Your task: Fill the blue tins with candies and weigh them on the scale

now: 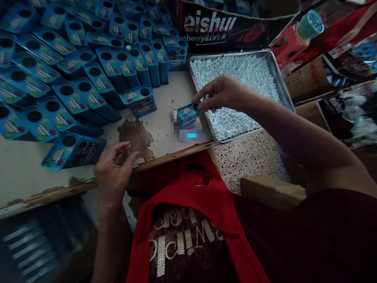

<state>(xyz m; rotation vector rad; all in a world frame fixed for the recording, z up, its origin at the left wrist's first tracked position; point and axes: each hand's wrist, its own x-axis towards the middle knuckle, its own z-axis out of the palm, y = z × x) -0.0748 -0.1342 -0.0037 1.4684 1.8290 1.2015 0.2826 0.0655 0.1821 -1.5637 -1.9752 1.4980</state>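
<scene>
My right hand [215,94] has its fingertips closed over the hole end of a small blue candy box [187,114], which stands on a scale-like device with a lit blue display [191,135]. A few pale candies show between the fingers. Under my right forearm lies a metal tray [290,103] filled with pale blue candies [244,74]. Near the table's front edge my left hand [115,167] is open, thumb and fingers apart, with nothing between them. Beside it a blue box [73,150] rests tilted on the table, and another box [140,101] stands farther back.
Many blue boxes with round holes [88,92] crowd the white table [165,94] at the left and back. A black carton [238,27] stands behind the tray. At the right are a pale blue cup [310,24], a red crate [290,47] and another person's hand [347,37].
</scene>
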